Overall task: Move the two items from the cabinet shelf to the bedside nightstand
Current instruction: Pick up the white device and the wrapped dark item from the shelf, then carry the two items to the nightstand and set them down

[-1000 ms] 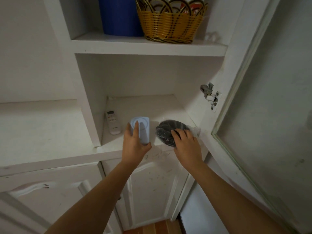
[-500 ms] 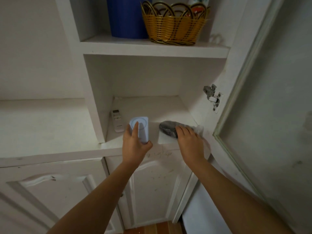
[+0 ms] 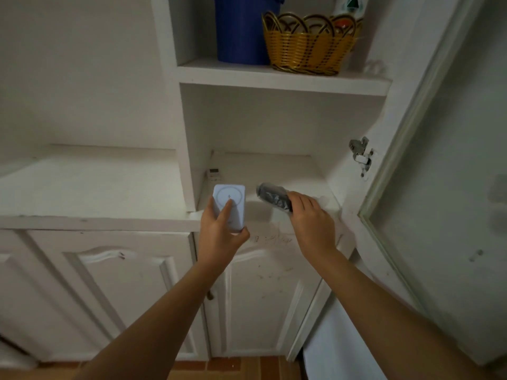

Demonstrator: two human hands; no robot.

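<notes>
Gripping pale-blue charger [image 3: 231,192] in left hand [image 3: 219,238] — right hand [image 3: 312,223] clutches dark bundle [image 3: 271,197] jutting left.

Obscured and cropped items, head view, at the open cabinet.

My right hand [image 3: 312,223] grips a dark bundle [image 3: 274,197] that is motion-blurred. My fingers cover its near end, so I cannot tell what it is. My left hand [image 3: 219,237] hides the lower left of the pale blue charger [image 3: 237,213]; the mark inside its ring is too small to read. Behind the charger, a white remote [image 3: 214,174] shows only its upper end. On the upper shelf, the blue bin [image 3: 241,31] and a white bottle [image 3: 349,6] are cut off by the top edge. The woven basket [image 3: 307,50] hides its contents. The cabinet door [image 3: 452,187] runs off the right edge.
</notes>
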